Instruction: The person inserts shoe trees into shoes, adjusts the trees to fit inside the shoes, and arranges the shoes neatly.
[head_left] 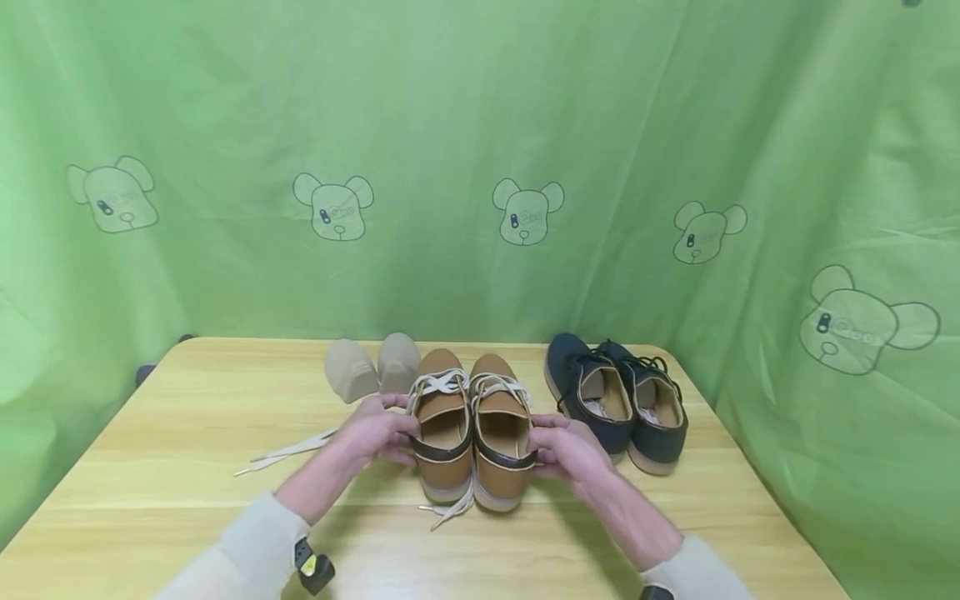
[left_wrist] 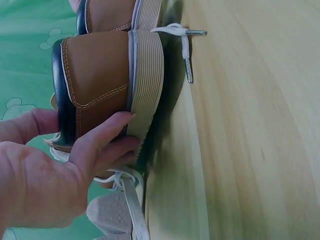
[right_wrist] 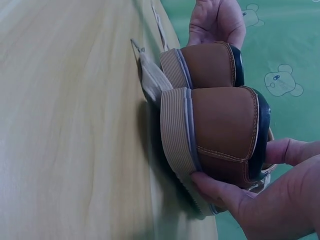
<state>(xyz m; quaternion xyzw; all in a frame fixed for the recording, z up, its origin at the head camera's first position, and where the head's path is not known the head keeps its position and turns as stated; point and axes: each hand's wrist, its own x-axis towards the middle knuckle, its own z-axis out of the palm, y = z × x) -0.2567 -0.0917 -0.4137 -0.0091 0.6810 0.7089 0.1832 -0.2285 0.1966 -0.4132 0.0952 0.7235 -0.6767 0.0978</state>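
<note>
Two brown leather lace-up shoes stand side by side at the middle of the table, heels toward me. My left hand [head_left: 378, 433] grips the left brown shoe [head_left: 442, 475] at its outer side, with fingers [left_wrist: 107, 132] along the upper and sole. The right brown shoe [head_left: 497, 483] is held by my right hand [head_left: 566, 446], one digit hooked in at the collar and another against the sole edge [right_wrist: 172, 130]. White laces [head_left: 442, 382] cross the tongues. Loose lace ends [head_left: 453, 507] trail behind the heels, and another lace [head_left: 296, 448] stretches to the left.
Two beige shoe inserts [head_left: 351, 367] lie beyond my left hand, near the table's back edge. To the right stands a pair of dark navy shoes [head_left: 592, 392] with dark laces. A green curtain [head_left: 435, 275] printed with bear heads surrounds the wooden table [head_left: 187, 417].
</note>
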